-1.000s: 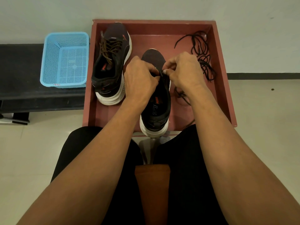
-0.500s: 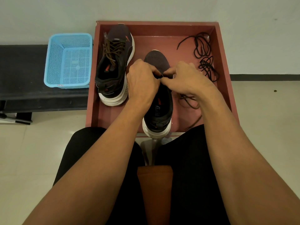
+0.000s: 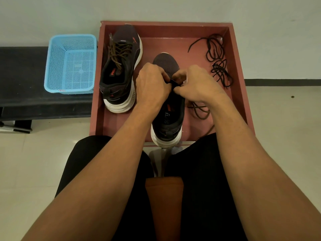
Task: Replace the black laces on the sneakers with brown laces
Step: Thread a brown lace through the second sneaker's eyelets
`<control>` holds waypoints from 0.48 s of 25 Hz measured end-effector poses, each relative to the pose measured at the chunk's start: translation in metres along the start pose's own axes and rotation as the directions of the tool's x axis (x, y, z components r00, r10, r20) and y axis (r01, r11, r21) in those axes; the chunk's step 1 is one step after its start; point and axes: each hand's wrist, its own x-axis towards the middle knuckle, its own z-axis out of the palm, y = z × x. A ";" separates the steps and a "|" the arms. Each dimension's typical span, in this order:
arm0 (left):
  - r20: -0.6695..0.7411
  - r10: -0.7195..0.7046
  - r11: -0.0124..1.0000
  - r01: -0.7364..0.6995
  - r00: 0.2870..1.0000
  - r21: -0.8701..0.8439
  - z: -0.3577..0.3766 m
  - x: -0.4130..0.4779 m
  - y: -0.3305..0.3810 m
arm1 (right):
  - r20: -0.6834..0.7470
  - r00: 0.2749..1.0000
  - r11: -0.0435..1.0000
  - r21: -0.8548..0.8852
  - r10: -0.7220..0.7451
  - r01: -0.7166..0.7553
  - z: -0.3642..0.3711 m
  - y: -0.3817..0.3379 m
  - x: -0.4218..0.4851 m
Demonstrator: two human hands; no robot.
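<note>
Mid-tray [image 3: 240, 66], left hand [image 3: 152, 84] gripped the sneaker [image 3: 169, 119] at its eyelets while right hand [image 3: 199, 86] pinched the brown lace [image 3: 199, 110]: limp, light, best held near its tip.

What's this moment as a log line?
left hand, right hand: pinching near sneaker | far sneaker: brown-laced | black laces: loose in tray

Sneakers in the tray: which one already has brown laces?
The left sneaker, beside the blue basket; the other sneaker, held by left hand and right hand, shows no lacing.
</note>
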 end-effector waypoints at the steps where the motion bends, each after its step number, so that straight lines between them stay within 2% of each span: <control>1: 0.005 0.007 1.000 -0.008 1.000 0.013 -0.001 0.000 0.001 | 0.003 1.000 1.000 0.021 -0.013 0.013 0.000 0.001 0.000; 6: 0.047 0.028 0.994 -0.033 0.999 0.104 -0.004 -0.002 0.004 | -0.018 1.000 1.000 0.023 -0.006 0.007 0.007 0.001 0.006; 12: 0.120 0.080 0.991 -0.092 0.989 0.095 -0.011 -0.004 0.007 | -0.177 0.982 0.997 0.016 0.071 -0.069 0.008 0.002 0.008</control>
